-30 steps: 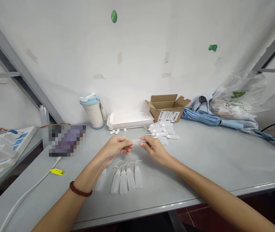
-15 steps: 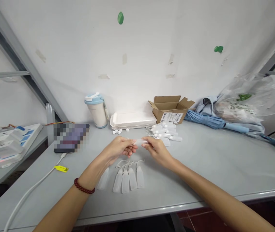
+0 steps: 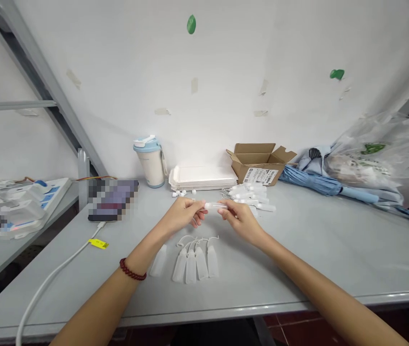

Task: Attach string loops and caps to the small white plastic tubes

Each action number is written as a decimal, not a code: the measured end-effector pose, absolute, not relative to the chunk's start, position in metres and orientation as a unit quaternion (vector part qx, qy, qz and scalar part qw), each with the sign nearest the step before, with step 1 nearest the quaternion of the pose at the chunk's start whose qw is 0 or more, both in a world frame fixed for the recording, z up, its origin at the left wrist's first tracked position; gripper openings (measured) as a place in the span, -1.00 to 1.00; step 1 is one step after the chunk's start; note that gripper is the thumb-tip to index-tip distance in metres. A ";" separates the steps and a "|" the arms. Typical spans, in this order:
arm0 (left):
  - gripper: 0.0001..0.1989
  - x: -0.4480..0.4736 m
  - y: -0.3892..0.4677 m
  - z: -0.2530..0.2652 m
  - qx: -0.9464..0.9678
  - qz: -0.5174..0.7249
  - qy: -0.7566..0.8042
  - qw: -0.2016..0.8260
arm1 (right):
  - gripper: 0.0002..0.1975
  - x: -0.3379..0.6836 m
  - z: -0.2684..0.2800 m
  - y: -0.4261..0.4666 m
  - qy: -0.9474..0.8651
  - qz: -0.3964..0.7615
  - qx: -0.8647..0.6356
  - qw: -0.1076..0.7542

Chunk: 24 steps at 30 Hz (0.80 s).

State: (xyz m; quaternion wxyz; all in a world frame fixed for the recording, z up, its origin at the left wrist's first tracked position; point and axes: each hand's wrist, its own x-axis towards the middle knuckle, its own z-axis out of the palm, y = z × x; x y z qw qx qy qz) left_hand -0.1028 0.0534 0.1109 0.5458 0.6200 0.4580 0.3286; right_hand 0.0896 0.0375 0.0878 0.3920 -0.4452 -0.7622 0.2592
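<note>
Above the middle of the desk, a small flat translucent plastic piece with a narrow neck [image 3: 213, 205] is stretched level between my two hands. My left hand [image 3: 182, 212] pinches its narrow white end with thumb and finger, while the other fingers curl below. At its wider end, my right hand [image 3: 241, 218] grips it between thumb and fingers. Several similar translucent pieces with white cords [image 3: 190, 266] lie side by side on the desk below my hands. Another such piece [image 3: 158, 261] rests beside my left forearm. Just behind my right hand is a pile of the same pieces [image 3: 253, 193].
Along the wall stand a cup with a blue lid [image 3: 150, 163], stacked white trays [image 3: 204, 179] and an open cardboard box [image 3: 258, 166]. Small white bits [image 3: 181, 193] lie before the trays. A phone [image 3: 114, 202] with a cable is left; a folded blue umbrella [image 3: 316, 181] is right.
The plastic piece's narrow end now shows between my hands, with the left fingers at its tip. My view has shifted a little to the left.
</note>
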 end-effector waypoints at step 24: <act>-0.67 -0.095 0.046 0.113 0.655 0.354 0.448 0.495 | -0.67 0.091 0.083 0.042 -0.751 0.276 -0.427 0.422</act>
